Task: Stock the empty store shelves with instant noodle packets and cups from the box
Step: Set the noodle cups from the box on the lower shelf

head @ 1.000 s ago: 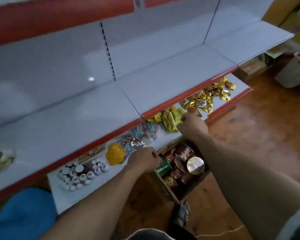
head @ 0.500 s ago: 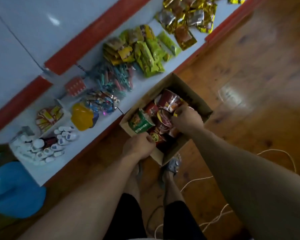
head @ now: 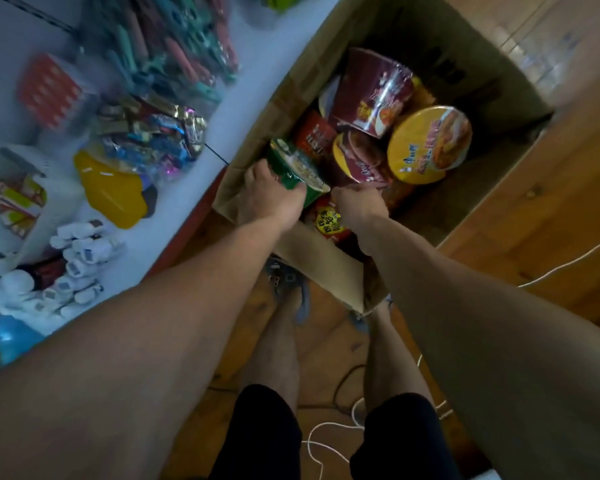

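Observation:
An open cardboard box [head: 475, 60] stands on the wooden floor against the lowest shelf. It holds several noodle cups: a maroon cup [head: 374, 95] lying on its side, a yellow-lidded cup [head: 430, 143] and a second maroon cup [head: 361, 157]. My left hand [head: 269, 199] grips a green noodle cup [head: 297, 166] at the box's near-left corner. My right hand [head: 359, 206] reaches down among the cups beside a red packet [head: 328, 223]; its fingers are hidden, so its hold is unclear.
The white bottom shelf [head: 257, 60] to the left carries a yellow bag [head: 113, 192], shiny candy wrappers [head: 153, 133], coloured sticks [head: 174, 39] and small white bottles [head: 77, 258]. My legs and feet stand just before the box. White and dark cables [head: 329, 441] lie on the floor.
The view has dropped from the shelves down onto the box. My left hand moved from the box's edge onto the green cup. My right hand shifted toward the near side.

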